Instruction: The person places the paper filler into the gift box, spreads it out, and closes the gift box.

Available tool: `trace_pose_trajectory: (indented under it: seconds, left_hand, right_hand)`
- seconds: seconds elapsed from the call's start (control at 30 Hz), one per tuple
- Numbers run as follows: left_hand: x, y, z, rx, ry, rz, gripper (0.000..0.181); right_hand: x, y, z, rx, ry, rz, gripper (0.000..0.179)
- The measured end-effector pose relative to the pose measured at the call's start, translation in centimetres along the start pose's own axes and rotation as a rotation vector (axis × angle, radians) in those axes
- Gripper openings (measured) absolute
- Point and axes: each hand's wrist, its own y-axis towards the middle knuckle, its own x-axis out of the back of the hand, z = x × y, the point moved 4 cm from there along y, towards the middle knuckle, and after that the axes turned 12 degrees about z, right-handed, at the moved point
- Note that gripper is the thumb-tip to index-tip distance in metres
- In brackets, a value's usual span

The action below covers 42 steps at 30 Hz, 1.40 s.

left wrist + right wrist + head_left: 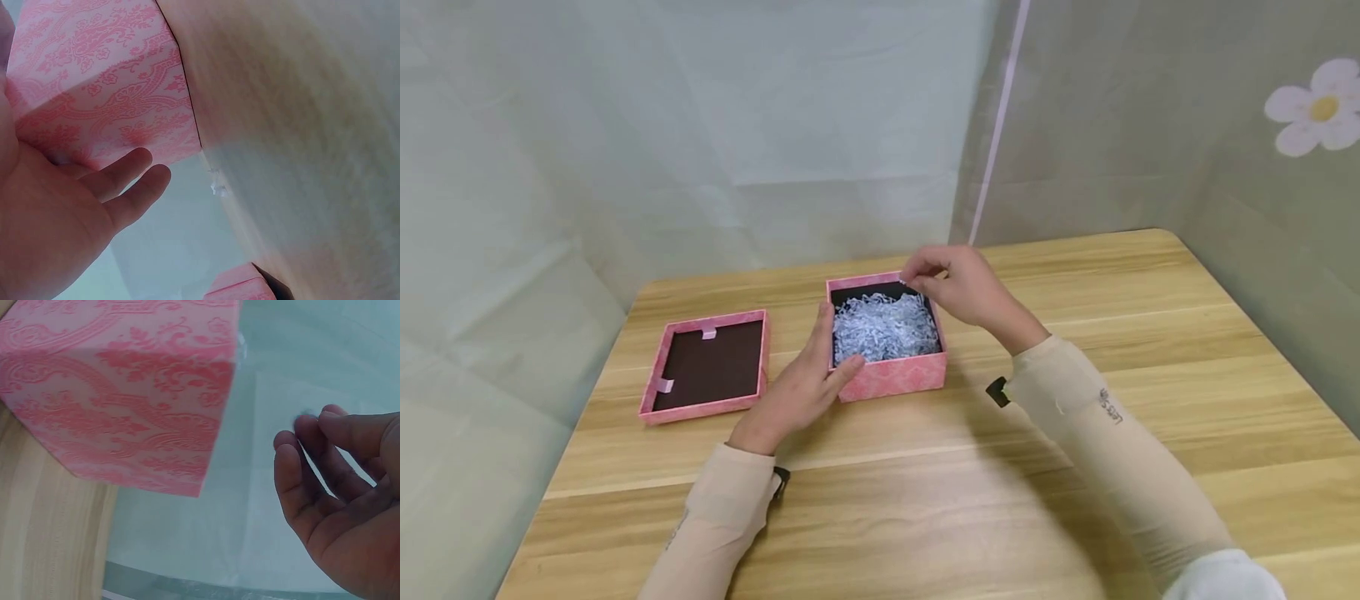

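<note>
A pink patterned box (891, 379) stands on the table, filled with pale blue-white shredded paper (886, 327). My left hand (801, 383) rests along its left side, thumb over the front left corner; in the left wrist view the fingers (119, 178) lie nearly straight by the patterned wall. Over the back right corner of the box is my right hand (958, 283), thumb and fingertips together. They pinch a tiny shred of paper (305, 414), which shows only as a small blurred bit.
Left of the box lies its pink lid (705, 408), inside up, with a dark lining and two small ribbon tabs. A small white scrap (217, 184) lies near the table edge. Pale curtains (775, 125) hang behind the wooden table (910, 517).
</note>
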Motion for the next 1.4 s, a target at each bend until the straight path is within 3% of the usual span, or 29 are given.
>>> trace_pose_trajectory:
  seconds: [0.3,0.43,0.57,0.7,0.83,0.93,1.1,1.27,1.4]
  left_hand:
    - [0.2,-0.2,0.2,0.011,0.005,0.005,0.090]
    - [-0.1,0.0,-0.2,-0.010,-0.010,0.004,0.089]
    - [-0.3,0.3,-0.6,-0.023,-0.026,0.011,0.088]
    - [-0.2,0.5,-0.9,-0.028,-0.017,0.017,0.090]
    - [0.1,0.5,-1.0,-0.026,-0.002,0.024,0.090]
    - [0.3,0.3,-0.9,-0.010,0.009,0.029,0.091]
    - [0.4,0.2,-0.9,0.008,0.010,0.044,0.092]
    - [0.6,0.0,-0.9,0.011,0.009,0.046,0.091]
    - [0.6,0.2,-1.0,-0.001,0.004,0.049,0.090]
  right_hand:
    - [-0.5,0.4,-0.9,-0.011,0.092,0.024,0.015]
    - [0.4,-0.7,-1.7,-0.025,0.194,-0.014,0.017]
    - [2.3,-3.9,-3.1,-0.020,0.262,-0.104,0.016]
    - [4.6,-8.2,-5.5,-0.039,0.302,-0.227,0.013]
    - [6.1,-13.1,-8.8,-0.081,0.483,-0.330,0.009]
    - [6.3,-16.5,-11.5,-0.155,0.606,-0.362,0.007]
    - [5.7,-21.0,-14.7,-0.328,0.666,-0.309,0.014]
    - [5.0,-22.8,-15.7,-0.337,0.795,-0.197,0.034]
    - [4.8,-22.8,-15.6,-0.344,0.787,-0.137,0.049]
